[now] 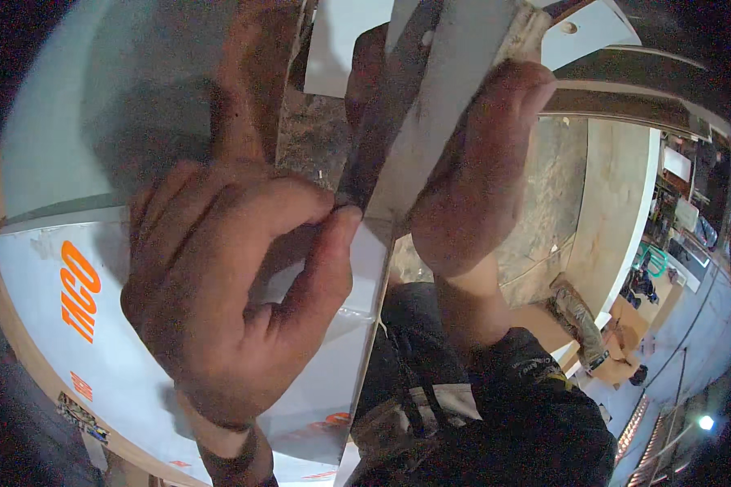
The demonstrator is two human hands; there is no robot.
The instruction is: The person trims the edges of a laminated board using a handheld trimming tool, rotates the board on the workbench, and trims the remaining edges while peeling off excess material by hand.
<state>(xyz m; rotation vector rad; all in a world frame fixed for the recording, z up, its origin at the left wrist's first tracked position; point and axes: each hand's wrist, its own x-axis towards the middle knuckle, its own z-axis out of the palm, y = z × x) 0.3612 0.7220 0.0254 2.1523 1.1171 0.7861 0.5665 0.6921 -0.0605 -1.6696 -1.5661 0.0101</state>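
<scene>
My left hand (227,284) is closed in a pinch, thumb and forefinger tips meeting by the edge of a glossy panel. Whatever sits between those tips is too small or dark to make out. My right hand (483,162) wraps round the side of a long pale board (443,89), which runs up and away at a slant. Below and to the left lies a glossy white panel (41,268) covered in film with orange print. A grey-green surface (65,138) reaches up beyond it, with the shadow of my left hand on it.
White pieces, one with a round hole (581,28), lie at the far top. Cardboard (625,333) and a dusty brown wrapped bundle (578,316) are on the right. A pale wooden panel (613,195) stands there, with cluttered shelves (686,195) beyond.
</scene>
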